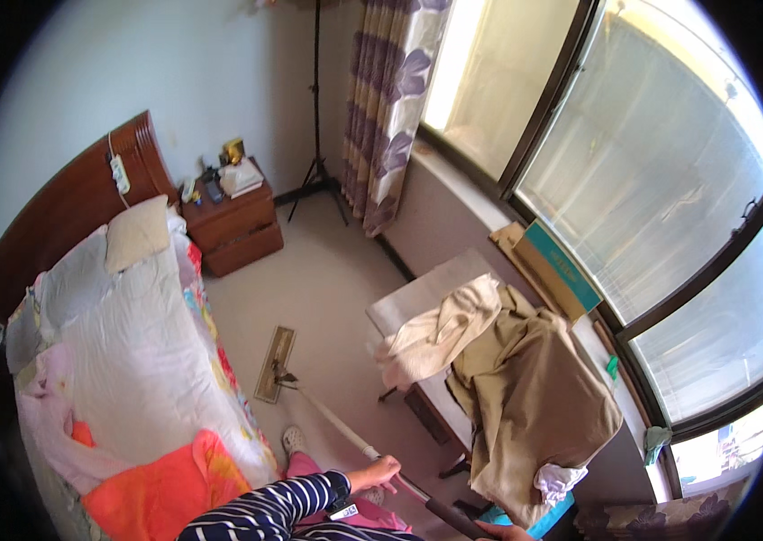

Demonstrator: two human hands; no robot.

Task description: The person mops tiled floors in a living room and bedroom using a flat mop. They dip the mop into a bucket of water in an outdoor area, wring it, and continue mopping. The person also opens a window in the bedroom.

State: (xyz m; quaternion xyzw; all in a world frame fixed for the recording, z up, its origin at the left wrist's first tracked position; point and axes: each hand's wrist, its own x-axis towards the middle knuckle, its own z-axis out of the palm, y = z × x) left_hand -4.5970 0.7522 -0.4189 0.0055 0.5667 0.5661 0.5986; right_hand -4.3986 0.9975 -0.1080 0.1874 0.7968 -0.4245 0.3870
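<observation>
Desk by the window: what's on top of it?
On the desk lie a cream cloth and a larger tan cloth that spills over its edge. Only its far corner shows bare; anything under the cloths is hidden.

Flat mop: rectangular head on floor beside bed, handle slanted.

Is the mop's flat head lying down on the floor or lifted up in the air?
Lying flat: the mop head rests on the floor beside the bed, its handle slanting up to the left hand.
</observation>
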